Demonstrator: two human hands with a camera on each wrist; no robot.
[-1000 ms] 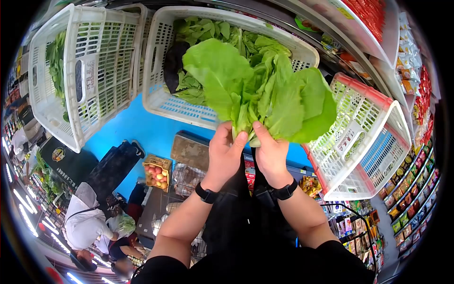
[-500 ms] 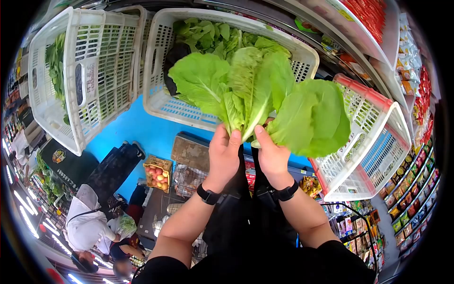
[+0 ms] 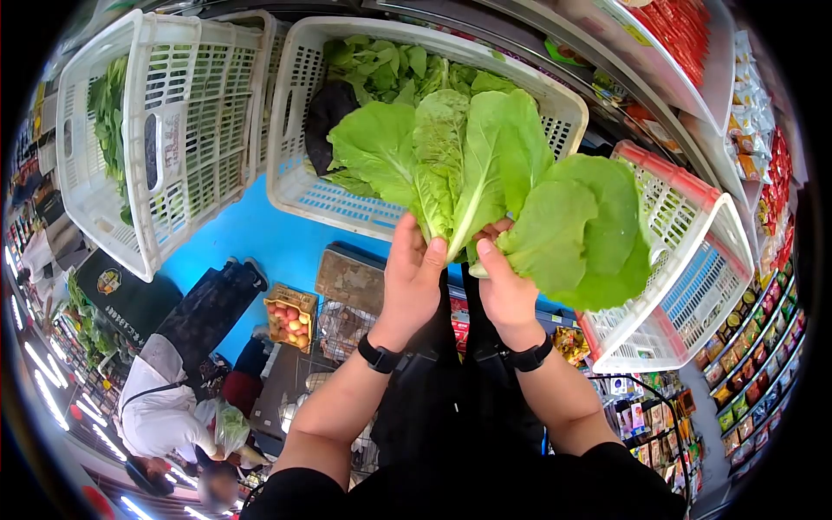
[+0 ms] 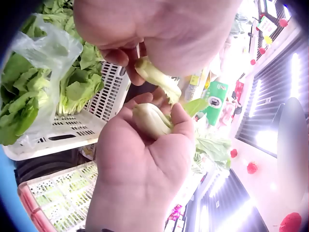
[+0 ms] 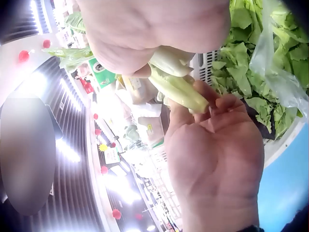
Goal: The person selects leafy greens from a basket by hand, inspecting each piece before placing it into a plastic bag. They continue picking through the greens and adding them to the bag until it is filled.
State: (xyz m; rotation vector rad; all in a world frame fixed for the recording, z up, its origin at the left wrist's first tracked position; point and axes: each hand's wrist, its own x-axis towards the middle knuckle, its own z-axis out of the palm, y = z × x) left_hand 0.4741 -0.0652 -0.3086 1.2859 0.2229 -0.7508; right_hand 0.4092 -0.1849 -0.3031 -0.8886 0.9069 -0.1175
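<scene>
Two leafy greens with pale, thick stem bases are held side by side over the white crate. My left hand (image 3: pixel 409 282) grips one leafy green (image 3: pixel 459 165) near its base, its crinkled leaves fanned upward. Close beside it, my right hand (image 3: pixel 510 299) holds the other leafy green (image 3: pixel 589 230), whose broad, smooth leaves lean out to the right. From the left wrist, the white base (image 4: pixel 150 120) lies between the right thumb and fingers. The right wrist view shows the narrower base (image 5: pixel 179 93) at the left fingertips.
The white crate (image 3: pixel 338 208) holds more greens (image 3: pixel 381 65) and a dark bundle (image 3: pixel 331 121). Another crate (image 3: pixel 195 139) stands tilted at left, a red-rimmed crate (image 3: pixel 641 303) at right. Clear plastic (image 4: pixel 53 48) covers some greens. Apples (image 3: pixel 288 322) and other people are lower left.
The leaves, bunched together a second ago, have parted into two. The right hand's leafy green has swung right and down, while the left hand's leaves have spread into a fan.
</scene>
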